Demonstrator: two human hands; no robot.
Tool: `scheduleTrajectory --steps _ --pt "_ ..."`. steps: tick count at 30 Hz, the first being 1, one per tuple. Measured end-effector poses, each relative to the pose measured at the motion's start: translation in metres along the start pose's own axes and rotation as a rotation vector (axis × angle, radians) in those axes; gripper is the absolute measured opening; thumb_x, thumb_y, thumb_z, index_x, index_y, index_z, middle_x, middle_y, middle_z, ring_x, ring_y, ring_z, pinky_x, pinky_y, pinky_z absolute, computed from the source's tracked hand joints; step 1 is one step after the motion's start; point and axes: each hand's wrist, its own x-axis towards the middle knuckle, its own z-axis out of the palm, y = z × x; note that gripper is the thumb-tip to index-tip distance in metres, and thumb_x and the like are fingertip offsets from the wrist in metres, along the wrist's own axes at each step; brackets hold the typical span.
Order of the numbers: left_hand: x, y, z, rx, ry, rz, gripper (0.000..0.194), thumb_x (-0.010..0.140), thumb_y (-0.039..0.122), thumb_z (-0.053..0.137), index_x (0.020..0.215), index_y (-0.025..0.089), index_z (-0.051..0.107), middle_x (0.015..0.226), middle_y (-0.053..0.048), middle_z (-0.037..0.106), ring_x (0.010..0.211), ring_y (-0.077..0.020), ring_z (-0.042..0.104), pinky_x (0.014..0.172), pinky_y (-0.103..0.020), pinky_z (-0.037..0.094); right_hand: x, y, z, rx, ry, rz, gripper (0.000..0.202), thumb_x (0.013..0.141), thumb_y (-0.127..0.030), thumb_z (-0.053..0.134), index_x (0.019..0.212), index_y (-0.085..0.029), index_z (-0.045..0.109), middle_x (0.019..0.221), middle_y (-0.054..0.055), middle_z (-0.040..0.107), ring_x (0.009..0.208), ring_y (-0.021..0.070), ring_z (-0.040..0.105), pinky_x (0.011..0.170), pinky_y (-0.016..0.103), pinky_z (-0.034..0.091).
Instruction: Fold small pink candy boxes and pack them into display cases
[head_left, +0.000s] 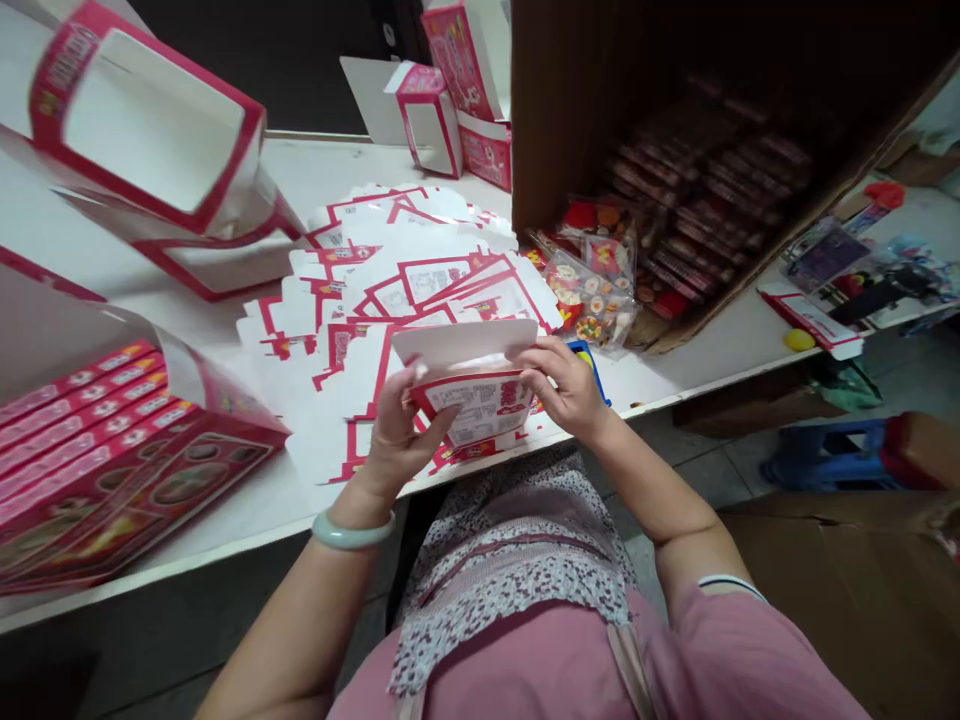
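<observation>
Between my two hands is a small pink-and-white cardboard box [487, 410] with printed text on the side facing me. Its white top flap [465, 343] stands up at the back. My left hand [401, 425] grips the box's left end, thumb across the printed face. At the right end, the fingers of my right hand [559, 383] pinch the upper edge near the flap. Beneath and behind the box spreads a pile of flat, unfolded box blanks [435, 270]. Whatever is inside the box is hidden from view.
A large brown carton [570, 110] holding packed goods stands at the right, with clear bags of small colourful pieces [600, 270] at its mouth. An open display box [195, 470] of upright pink boxes sits at left. Folded boxes [431, 120] stand behind; a blue stool [825, 455] is below.
</observation>
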Motion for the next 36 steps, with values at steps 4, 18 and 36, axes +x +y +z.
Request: scheduleTrajectory --steps 4,18,36 --pt "0.015 0.01 -0.002 0.051 0.108 0.031 0.03 0.089 0.038 0.076 0.11 0.024 0.059 0.1 -0.004 0.062 0.091 -0.0178 0.065 0.08 -0.029 0.058 0.001 0.002 -0.003 0.084 -0.011 0.051 0.024 0.102 -0.039 0.052 0.099 -0.024 0.07 0.106 0.008 0.071 0.11 0.0239 0.065 0.098 0.042 0.054" --pt "0.031 0.05 -0.01 -0.105 -0.088 0.116 0.042 0.087 0.027 0.079 0.12 0.022 0.052 0.12 -0.013 0.065 0.119 -0.0264 0.064 0.101 -0.046 0.056 0.004 -0.026 -0.019 0.165 -0.133 -0.027 0.009 0.093 -0.025 0.068 0.101 -0.025 0.065 0.111 0.006 0.068 0.107 0.0203 0.065 0.094 0.039 0.053" --pt "0.024 0.056 -0.03 -0.127 -0.098 0.079 0.011 0.095 0.018 0.066 0.105 0.021 0.064 0.117 -0.01 0.068 0.108 -0.0203 0.067 0.089 -0.036 0.057 -0.013 -0.035 -0.006 0.064 -0.133 -0.084 0.023 0.095 -0.018 0.063 0.115 -0.028 0.068 0.123 0.007 0.073 0.114 0.0209 0.07 0.097 0.042 0.058"
